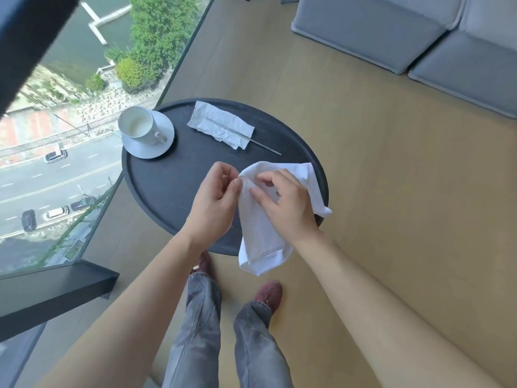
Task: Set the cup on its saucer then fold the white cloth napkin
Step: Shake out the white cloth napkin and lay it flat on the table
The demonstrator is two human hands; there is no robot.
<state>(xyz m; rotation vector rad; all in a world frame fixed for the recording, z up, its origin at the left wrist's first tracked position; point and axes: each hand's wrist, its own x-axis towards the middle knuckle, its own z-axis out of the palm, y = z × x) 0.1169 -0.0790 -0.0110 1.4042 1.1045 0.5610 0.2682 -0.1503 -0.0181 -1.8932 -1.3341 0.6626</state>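
Observation:
The white cup stands upright on its white saucer at the far left of the round black table, handle turned toward me. The white cloth napkin is lifted above the table's near right part and hangs down past the near edge. My left hand pinches the napkin's upper left edge between thumb and fingertips. My right hand grips the cloth beside it, fingers curled into the fabric, and covers part of the napkin.
A crumpled paper napkin lies at the table's far side with a thin metal stick under it. A glass wall runs along the left. Grey cushions lie on the floor at the far right. My legs and shoes stand below the table.

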